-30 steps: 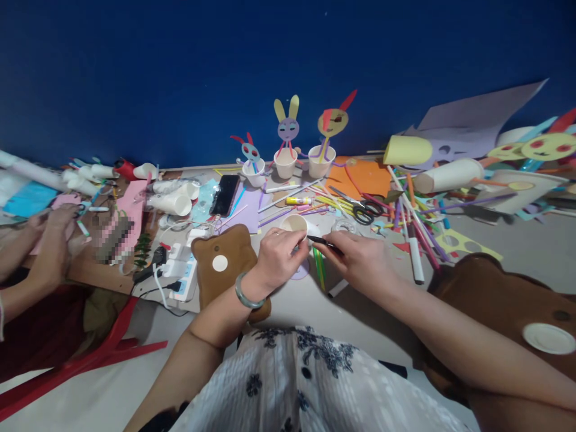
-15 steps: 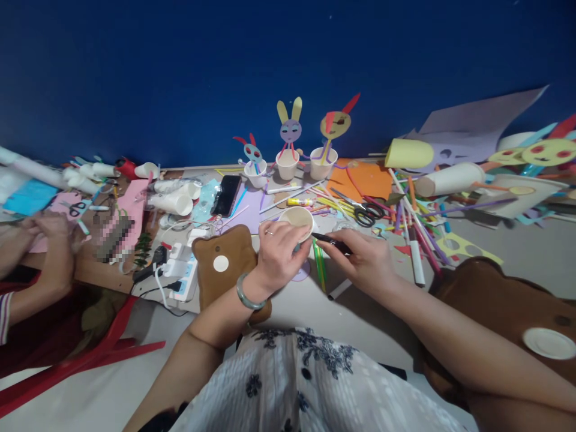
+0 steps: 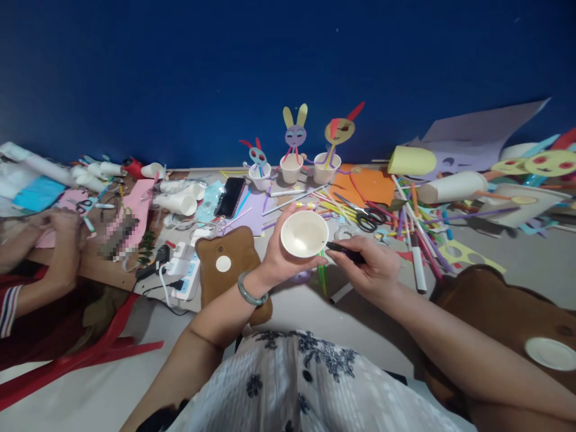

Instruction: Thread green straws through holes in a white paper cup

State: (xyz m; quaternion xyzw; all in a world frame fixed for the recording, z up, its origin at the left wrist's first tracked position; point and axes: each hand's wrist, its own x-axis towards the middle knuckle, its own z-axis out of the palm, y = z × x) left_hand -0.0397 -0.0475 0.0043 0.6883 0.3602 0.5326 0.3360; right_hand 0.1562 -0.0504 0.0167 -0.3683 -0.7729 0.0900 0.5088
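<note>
My left hand [image 3: 274, 259] is closed around a white paper cup [image 3: 304, 233], its open mouth tilted toward me. In my right hand [image 3: 374, 264] is a slim black pen-like tool [image 3: 345, 251], whose exact kind I cannot make out. Its tip is at the right side of the cup, just below the rim, and a small dark spot shows on the inner wall there. Behind the cup stand three paper cups with pipe-cleaner figures: a small blue-faced one [image 3: 258, 156], a purple rabbit [image 3: 295, 137] and a yellow-faced one [image 3: 339, 131].
Black-handled scissors [image 3: 366, 219], orange paper [image 3: 362, 186] and many pipe cleaners lie to the right. A phone [image 3: 230, 197], a brown bear-shaped pad [image 3: 228, 270] and a power strip [image 3: 186, 282] are left of centre. A co-worker's hands [image 3: 56, 222] rest at far left.
My left hand has turned the cup so its mouth faces me, and its fingers now wrap behind it. The black tool stays in my right hand, its tip still at the cup's side.
</note>
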